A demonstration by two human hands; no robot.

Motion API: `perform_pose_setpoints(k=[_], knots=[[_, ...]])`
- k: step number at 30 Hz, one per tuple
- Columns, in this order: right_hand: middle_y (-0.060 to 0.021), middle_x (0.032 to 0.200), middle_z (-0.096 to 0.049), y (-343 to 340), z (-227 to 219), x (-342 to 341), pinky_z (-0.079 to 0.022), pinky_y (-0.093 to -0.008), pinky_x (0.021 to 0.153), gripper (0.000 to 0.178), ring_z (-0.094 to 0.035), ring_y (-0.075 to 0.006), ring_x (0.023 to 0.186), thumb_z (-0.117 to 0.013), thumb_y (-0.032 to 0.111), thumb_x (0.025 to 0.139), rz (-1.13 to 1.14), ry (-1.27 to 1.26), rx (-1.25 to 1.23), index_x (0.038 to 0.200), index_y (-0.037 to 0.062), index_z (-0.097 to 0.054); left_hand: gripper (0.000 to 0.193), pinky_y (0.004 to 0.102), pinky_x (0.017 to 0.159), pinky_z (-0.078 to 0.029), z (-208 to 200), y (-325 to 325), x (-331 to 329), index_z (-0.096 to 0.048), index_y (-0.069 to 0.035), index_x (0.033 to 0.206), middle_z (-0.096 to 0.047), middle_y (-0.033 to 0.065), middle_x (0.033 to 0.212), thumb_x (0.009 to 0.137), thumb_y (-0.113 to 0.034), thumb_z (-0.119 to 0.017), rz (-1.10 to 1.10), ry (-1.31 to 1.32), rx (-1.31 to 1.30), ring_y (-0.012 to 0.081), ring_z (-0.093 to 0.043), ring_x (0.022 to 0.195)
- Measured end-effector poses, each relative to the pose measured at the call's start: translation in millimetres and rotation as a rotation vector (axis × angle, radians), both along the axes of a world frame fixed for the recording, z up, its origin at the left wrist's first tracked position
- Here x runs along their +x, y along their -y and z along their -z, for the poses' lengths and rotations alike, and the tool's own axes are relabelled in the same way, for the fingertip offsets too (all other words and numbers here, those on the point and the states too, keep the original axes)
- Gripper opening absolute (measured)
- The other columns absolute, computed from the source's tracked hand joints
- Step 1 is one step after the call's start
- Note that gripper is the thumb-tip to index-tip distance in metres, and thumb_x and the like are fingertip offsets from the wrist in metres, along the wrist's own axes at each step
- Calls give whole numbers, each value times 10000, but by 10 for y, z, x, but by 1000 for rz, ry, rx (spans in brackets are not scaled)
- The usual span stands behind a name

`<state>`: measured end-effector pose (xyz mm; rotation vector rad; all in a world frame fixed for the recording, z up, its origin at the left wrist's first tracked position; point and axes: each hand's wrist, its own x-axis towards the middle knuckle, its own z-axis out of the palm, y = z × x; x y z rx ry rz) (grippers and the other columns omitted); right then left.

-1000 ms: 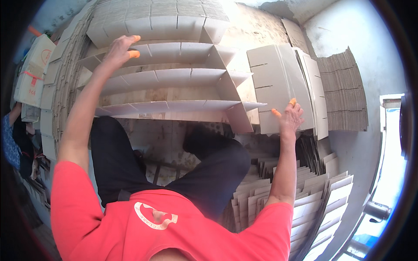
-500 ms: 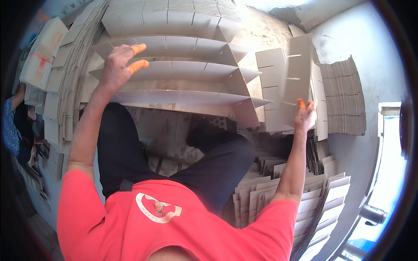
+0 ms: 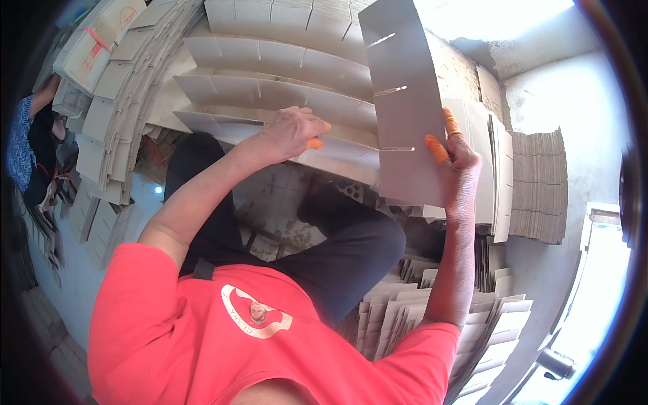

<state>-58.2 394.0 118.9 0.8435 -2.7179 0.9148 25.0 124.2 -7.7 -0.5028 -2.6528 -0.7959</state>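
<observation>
My right hand (image 3: 457, 152) grips a slotted cardboard strip (image 3: 405, 115) by its right edge, near the lower end. The strip stands upright, its slots opening on the left edge. Orange covers wrap the thumb and a finger. My left hand (image 3: 293, 135) is over the nearest long cardboard strip (image 3: 341, 156). Its thumb and finger, tipped in orange, are bent with a small gap and nothing visible between them. Two more long slotted strips (image 3: 283, 92) stand in parallel rows beyond; the held strip covers their right ends.
Stacked slotted cardboard (image 3: 128, 101) lines the left side, with a whitish box (image 3: 94, 50) beyond. Flat pieces (image 3: 499, 175) and a tall stack (image 3: 538, 185) stand at right. More strips (image 3: 395, 317) fill the lower right. Another person's blue patterned sleeve (image 3: 21, 145) shows far left.
My right hand has lifted the strip up and left from the pile, across the rows' right ends. My left hand has moved right and nearer, its fingers closer together.
</observation>
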Motion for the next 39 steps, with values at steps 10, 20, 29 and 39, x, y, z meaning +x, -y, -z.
perform_pose_setpoints(k=[10,20,29,39], knots=[[-103,1028,-707,251,131,16,-459,-199,686,372,-498,-20,765,-634,-16,844,-8,156,5,1211,-45,-582,138,383,582,-484,166,-86,-83,-658,-45,802,-599,83,659,708,-120,-727,-23,-42,-19,251,-589,655],[-143,784,-628,292,310,-30,-437,-186,688,404,-451,-14,786,-635,-21,842,-43,143,-27,1239,-44,-560,81,391,579,-488,121,-97,-117,-621,-47,745,-571,98,621,730,-96,-684,-49,-20,22,263,-597,661],[-63,1068,-686,276,224,-83,-451,-194,791,457,-514,-27,912,-630,-37,829,-71,230,-4,1276,-46,-530,97,405,591,-492,110,-104,-149,-587,-32,701,-575,111,623,738,-83,-661,-42,-9,48,277,-602,675],[-218,916,-664,360,323,-98,-475,-252,731,399,-566,-87,798,-598,-19,841,-196,225,117,1236,-53,-550,93,409,610,-509,85,-149,-154,-558,-40,650,-578,114,609,718,-39,-621,-32,1,79,280,-616,697]])
